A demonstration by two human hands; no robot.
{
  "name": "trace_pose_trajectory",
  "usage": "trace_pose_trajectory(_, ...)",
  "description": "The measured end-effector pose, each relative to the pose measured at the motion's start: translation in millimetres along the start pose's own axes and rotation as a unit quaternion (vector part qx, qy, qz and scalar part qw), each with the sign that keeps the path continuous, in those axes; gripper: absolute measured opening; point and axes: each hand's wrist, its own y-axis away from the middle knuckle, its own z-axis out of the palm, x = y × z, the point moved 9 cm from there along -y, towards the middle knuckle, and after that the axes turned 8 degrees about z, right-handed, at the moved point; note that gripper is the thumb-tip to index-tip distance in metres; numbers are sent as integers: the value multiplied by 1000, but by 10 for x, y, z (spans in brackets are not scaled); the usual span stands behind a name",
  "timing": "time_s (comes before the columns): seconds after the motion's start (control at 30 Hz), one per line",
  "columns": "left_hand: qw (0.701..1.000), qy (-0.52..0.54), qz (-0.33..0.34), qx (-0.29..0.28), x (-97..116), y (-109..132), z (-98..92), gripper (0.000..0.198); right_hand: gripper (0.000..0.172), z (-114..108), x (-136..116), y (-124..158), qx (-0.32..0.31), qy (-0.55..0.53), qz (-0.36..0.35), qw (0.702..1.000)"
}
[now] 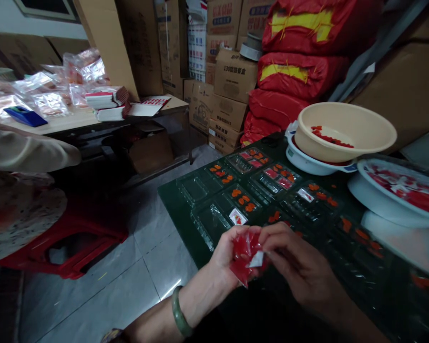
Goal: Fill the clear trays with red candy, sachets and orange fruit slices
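Observation:
My left hand (224,255) is closed around a red plastic packet (243,250) with a small white patch (257,259) on it; more than one packet may be stacked there. My right hand (289,257) pinches at the packet's right edge, its fingertips partly hidden. Just beyond the hands, clear plastic trays (209,219) lie flat on the dark green table (175,202). Orange pieces (243,200) sit in groups in the trays' compartments. One tray holds a small white printed card (238,216), and another has red packets (278,178) in it.
A cream basin (379,128) with red pieces rests on a white basin (303,162) at the back right. Beside it stands a white basin (357,190) of red packets. To the left are a person's sleeve (28,147), a red stool (93,238) and a table (82,119) with bagged goods.

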Motion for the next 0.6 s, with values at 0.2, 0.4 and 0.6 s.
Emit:
trace_pose_trajectory(0.2, 1000, -16, 24, 1, -2, 73, -54, 20, 15, -163, 729, -114, 158, -127, 234, 951)
trace_pose_trajectory(0.4, 997, -34, 52, 45, 181, 329, -323, 18, 14, 150, 1013, -604, 144, -63, 194, 968)
trace_pose_trajectory(0.6, 990, -33, 124, 50, 469, 430, -407, 17, 18, 469, 713, -935, 151, 208, -29, 966)
